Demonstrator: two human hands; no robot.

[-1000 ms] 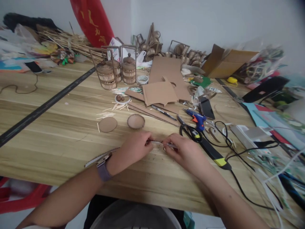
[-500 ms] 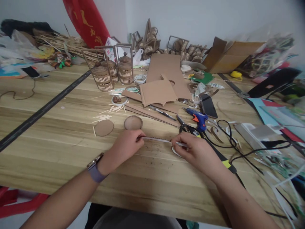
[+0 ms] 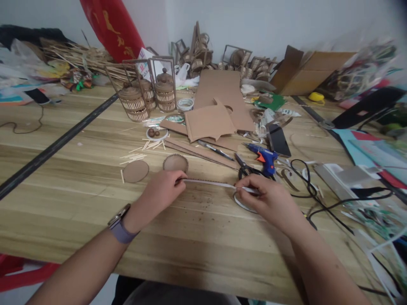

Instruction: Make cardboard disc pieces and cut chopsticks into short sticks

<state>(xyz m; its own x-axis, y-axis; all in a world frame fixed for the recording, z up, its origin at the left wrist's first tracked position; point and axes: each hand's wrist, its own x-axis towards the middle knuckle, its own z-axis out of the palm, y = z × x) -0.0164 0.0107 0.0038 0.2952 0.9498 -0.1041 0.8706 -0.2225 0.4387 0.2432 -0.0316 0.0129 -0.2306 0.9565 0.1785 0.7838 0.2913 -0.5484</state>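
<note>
While the left hand (image 3: pixel 163 188) pinches a narrow pale strip (image 3: pixel 208 183) between thumb and fingers, I see in the head view the right hand (image 3: pixel 270 201) pinching it farther along, the strip stretched nearly straight between them over the wooden table (image 3: pixel 159 262). Just beyond the left hand sits a shallow round dish (image 3: pixel 175 162); a flat brown disc (image 3: pixel 136 171) lies left of it. Past the right hand are scissors (image 3: pixel 244 166) and a blue glue gun (image 3: pixel 267 158).
</note>
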